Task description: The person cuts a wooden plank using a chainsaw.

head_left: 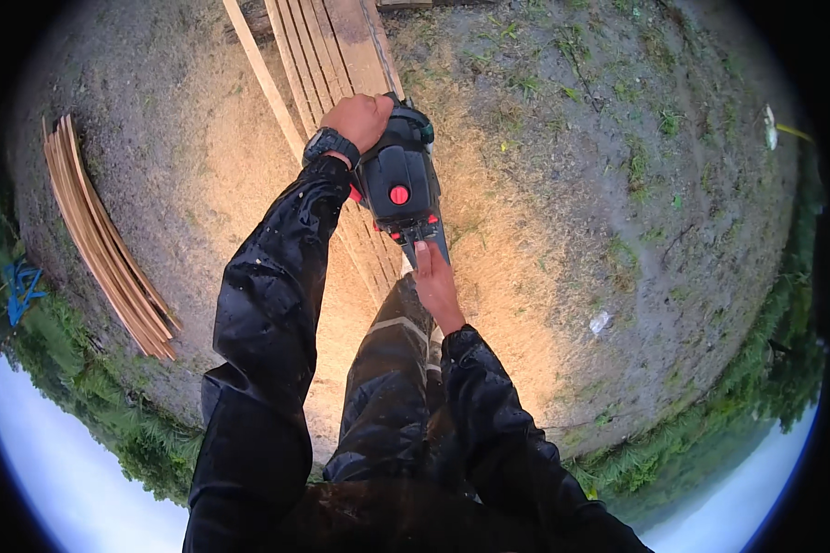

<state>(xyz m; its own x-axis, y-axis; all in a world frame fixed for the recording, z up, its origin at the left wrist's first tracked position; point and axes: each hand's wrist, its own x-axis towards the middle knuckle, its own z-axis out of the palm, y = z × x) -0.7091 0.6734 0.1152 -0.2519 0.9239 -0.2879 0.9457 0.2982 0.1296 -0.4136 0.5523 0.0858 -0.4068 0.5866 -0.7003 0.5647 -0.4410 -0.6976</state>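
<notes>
A black chainsaw (398, 166) with red knobs is in both my hands, its bar (376, 44) pointing away from me. My left hand (360, 122) is wrapped round the front handle, with a dark watch on the wrist. At the rear handle my right hand (436, 288) is closed, thumb on top near the red controls; its other fingers are hidden. The bar lies along the right side of a wide board (349, 23) with several parallel cuts in it. I cannot tell how deep the chain sits in the wood.
One loose narrow strip (266, 83) slants beside the board on the left. Several long cut strips (111, 244) lie piled on the ground farther left. Sawdust (503, 304) covers the soil around my legs. A white scrap (599, 322) lies to the right, and a blue object (20, 290) far left.
</notes>
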